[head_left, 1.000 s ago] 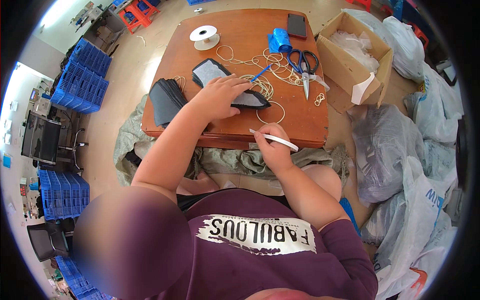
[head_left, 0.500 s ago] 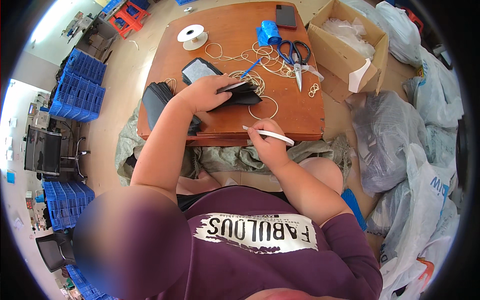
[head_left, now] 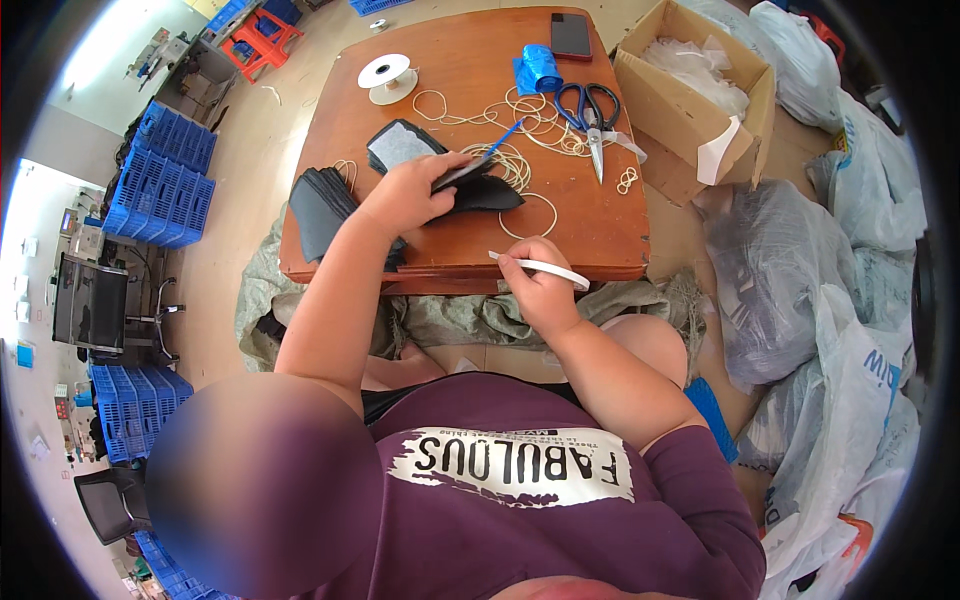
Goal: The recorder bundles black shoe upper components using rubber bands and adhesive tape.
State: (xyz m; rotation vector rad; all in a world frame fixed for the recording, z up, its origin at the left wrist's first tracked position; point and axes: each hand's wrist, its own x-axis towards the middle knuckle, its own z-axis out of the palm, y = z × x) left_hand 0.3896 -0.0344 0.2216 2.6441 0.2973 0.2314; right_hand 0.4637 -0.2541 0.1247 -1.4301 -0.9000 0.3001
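Observation:
My left hand (head_left: 411,194) is closed on a thin bundle of black fabric pieces (head_left: 487,193), pinched between thumb and fingers above the table. The pieces fan out toward the right. A stack of black pieces with a grey top (head_left: 398,141) lies just beyond this hand, and another black stack (head_left: 322,212) rests to its left. Near the table's front edge my right hand (head_left: 541,290) grips a narrow white roll of tape (head_left: 556,269), seen edge-on, with a short end sticking out to the left. A coil of cream elastic cord (head_left: 512,165) lies beyond the held pieces.
On the brown table (head_left: 600,235) are a white spool (head_left: 387,78), dark-handled scissors (head_left: 594,120), a blue plastic roll (head_left: 538,70), a blue pen-like stick (head_left: 503,138) and a phone (head_left: 571,35). A cardboard box (head_left: 655,95) and plastic-wrapped bags (head_left: 770,285) stand at the right.
The bundle in my left hand has tilted and its loose pieces have closed together somewhat. The right hand with the tape roll has barely moved.

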